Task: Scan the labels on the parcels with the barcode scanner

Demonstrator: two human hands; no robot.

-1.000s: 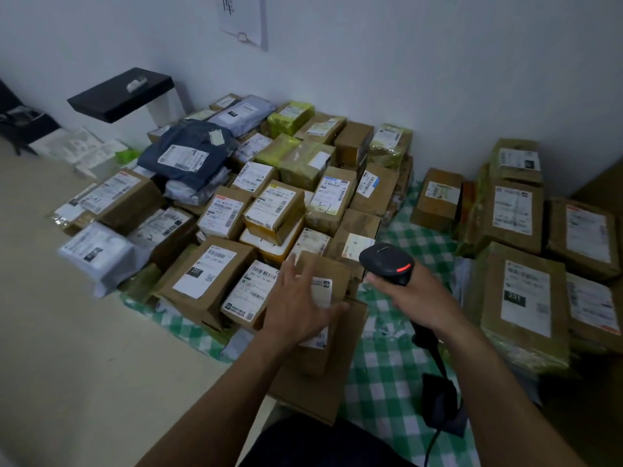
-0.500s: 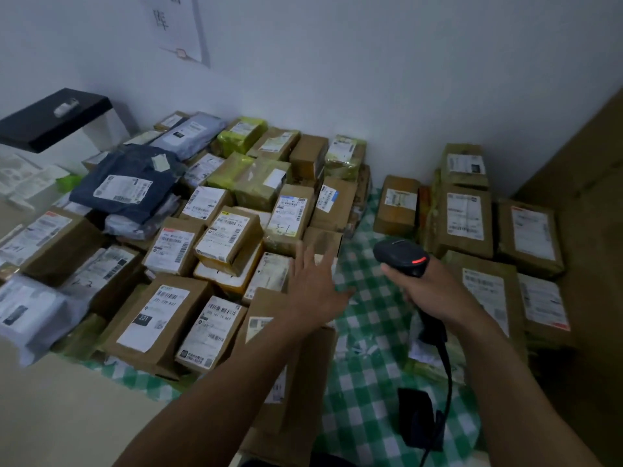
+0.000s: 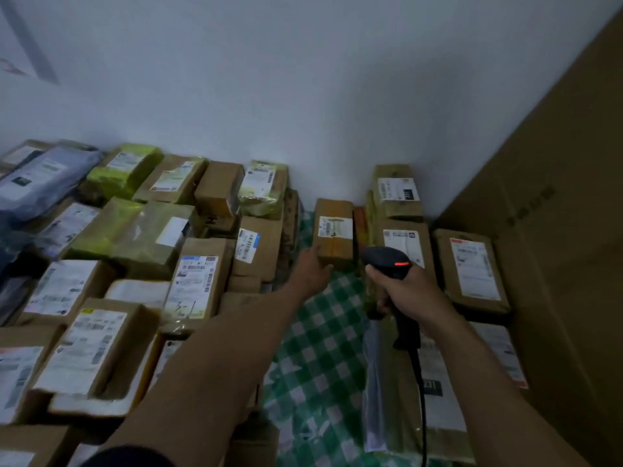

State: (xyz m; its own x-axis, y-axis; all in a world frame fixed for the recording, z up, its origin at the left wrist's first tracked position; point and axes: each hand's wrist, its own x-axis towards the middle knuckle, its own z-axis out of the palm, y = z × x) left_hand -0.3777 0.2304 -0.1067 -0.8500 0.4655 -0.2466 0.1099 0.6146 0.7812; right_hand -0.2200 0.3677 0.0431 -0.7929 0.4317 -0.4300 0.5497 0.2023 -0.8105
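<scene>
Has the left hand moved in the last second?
Yes. The left hand has reached forward, away from the person, across the green checked cloth to the small brown parcel by the wall.

Barcode scanner (image 3: pixel 387 262): black, pistol-type, with one red light (image 3: pixel 401 264) lit on the head and a cable (image 3: pixel 419 382) hanging from the handle base. The right hand (image 3: pixel 409 294) grips the handle, holding it upright with the head pointing away from the person.

Small brown parcel (image 3: pixel 333 230): taped cardboard, white label (image 3: pixel 335 226) facing up, lying on the green-checked cloth (image 3: pixel 323 332). The left hand (image 3: pixel 312 271) meets its near left corner.

Other labelled parcels lie packed in a left pile (image 3: pixel 199 281) and a right group (image 3: pixel 472 271).
</scene>
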